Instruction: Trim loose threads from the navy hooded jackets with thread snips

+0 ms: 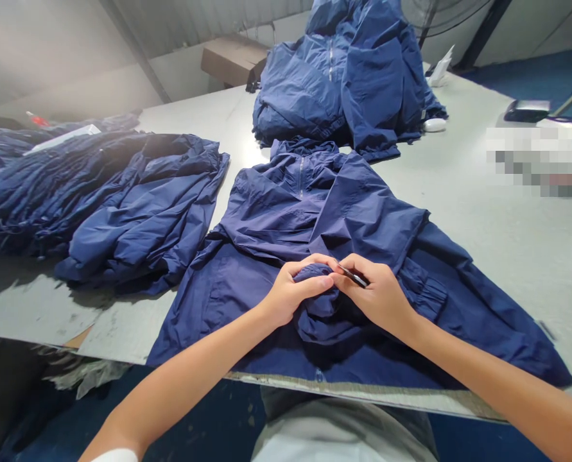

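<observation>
A navy zip-neck jacket (266, 212) lies spread out on the table in front of me, with its collar pointing away. My left hand (298, 285) is closed on a bunched part of the jacket, perhaps a sleeve end, raised above the rest. Close against it, my right hand (375, 289) pinches a small, slim dark tool (354, 276) whose exact kind I cannot make out. The tool's tip is at the left fingertips, by the gathered fabric. An elastic cuff (425, 292) rests flat just right of my right hand.
Navy garments are heaped in a pile (136, 192) at the left. Behind the jacket stands a stack of navy jackets (334, 83). A cardboard box (232, 59) is at the back, and a dark device (527, 110) at the right. The table's near edge (363, 389) runs before my body.
</observation>
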{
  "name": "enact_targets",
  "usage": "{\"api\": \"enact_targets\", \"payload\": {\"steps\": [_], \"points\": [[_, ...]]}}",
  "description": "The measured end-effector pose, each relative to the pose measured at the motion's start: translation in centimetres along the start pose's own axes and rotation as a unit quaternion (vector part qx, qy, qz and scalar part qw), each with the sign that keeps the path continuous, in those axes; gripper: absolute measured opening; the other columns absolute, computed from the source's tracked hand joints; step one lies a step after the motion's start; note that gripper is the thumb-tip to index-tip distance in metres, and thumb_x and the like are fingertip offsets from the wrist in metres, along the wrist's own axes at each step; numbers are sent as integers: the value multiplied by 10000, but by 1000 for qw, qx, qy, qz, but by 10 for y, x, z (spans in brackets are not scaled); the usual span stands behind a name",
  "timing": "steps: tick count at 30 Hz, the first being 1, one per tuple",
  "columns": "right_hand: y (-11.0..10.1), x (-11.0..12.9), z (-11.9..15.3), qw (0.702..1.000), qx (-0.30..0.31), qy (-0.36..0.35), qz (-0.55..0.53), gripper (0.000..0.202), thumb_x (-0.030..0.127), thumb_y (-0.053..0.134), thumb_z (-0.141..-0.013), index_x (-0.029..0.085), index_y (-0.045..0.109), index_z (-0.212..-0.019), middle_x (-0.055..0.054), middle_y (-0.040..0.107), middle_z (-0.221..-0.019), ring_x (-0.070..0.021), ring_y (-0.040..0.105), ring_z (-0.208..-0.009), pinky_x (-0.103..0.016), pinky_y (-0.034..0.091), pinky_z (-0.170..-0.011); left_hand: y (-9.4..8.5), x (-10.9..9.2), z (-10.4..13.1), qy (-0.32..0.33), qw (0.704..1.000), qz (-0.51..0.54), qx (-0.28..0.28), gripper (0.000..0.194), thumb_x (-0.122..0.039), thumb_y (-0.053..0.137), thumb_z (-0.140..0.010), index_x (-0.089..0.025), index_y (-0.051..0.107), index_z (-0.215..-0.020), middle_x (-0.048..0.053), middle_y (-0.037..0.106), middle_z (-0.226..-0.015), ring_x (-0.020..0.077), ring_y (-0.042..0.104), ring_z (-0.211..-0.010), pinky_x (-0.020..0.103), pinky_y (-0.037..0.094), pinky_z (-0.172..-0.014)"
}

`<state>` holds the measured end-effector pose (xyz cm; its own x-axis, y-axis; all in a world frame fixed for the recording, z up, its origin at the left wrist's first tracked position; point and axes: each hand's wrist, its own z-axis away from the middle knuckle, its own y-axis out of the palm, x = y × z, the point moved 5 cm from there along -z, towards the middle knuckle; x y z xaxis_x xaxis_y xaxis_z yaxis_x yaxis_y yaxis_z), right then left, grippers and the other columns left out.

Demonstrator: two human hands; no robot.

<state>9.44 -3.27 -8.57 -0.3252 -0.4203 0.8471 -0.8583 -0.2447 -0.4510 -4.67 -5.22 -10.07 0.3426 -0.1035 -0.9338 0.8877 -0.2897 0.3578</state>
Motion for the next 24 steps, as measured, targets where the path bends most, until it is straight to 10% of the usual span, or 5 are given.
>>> {"api": "enact_targets", "payload": {"steps": [11, 24], "points": [[-12, 10, 2, 973, -9, -165, 164, 256, 348, 416, -1009, 188, 585, -1116, -59, 725, -952, -155, 700, -773, -236, 500, -672, -13, 2, -10, -20, 991, -90, 93, 279, -371, 768, -740, -131, 628, -750, 3, 525, -755, 116, 464, -707, 247, 367, -710], [-7, 11, 2, 968, 48, -197, 148, 232, 280, 556, -960, 221, 593, -1181, -66, 689, -1019, -166, 679, -868, -265, 530, -735, -16, 4, -11, -1, 985, -153, 76, 282, -301, 756, -731, -134, 710, -954, 44, 632, -883, 161, 553, -812, 282, 449, -790]]}}
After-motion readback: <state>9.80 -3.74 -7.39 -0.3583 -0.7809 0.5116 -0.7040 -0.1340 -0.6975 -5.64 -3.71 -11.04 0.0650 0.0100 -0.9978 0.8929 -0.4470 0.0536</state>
